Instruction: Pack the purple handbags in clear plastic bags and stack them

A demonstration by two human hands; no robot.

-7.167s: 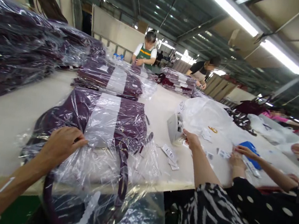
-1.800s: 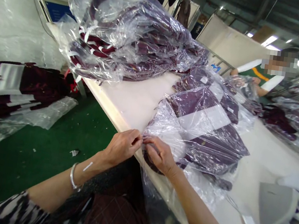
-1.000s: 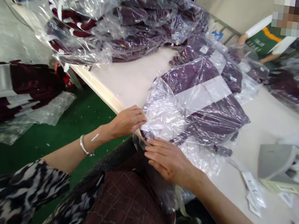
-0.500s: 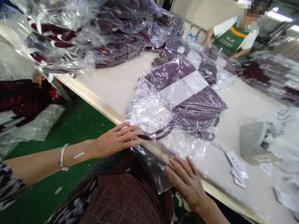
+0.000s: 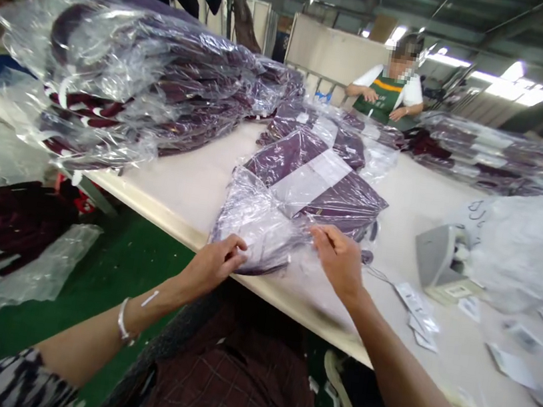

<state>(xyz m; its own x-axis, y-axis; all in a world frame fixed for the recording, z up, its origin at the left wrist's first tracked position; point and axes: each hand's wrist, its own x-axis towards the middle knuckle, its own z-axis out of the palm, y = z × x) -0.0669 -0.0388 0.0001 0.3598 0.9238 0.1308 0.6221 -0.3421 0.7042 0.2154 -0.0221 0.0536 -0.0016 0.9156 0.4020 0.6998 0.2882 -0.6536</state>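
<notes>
In front of me on the table lies a dark purple folded garment [image 5: 353, 198] in a clear plastic bag [image 5: 255, 211], a pale band across it. The bag's near end is folded back over the garment. My left hand [image 5: 215, 264] is closed at the near left edge of the bag, fingers curled and thumb against the plastic. At the right side of the fold, my right hand [image 5: 339, 260] pinches the clear plastic between thumb and fingers.
A tall pile of bagged garments [image 5: 158, 73] stands at the left. Further bagged garments [image 5: 480, 155] lie at the back right. A grey dispenser [image 5: 440, 261], paper tags [image 5: 416, 308] and white plastic [image 5: 538, 248] are at the right. A co-worker [image 5: 388, 92] stands across the table.
The bag's near end, which hung over the table edge, is now folded back onto the garment. My flat, spread hands have closed on the plastic; the right has moved up and forward.
</notes>
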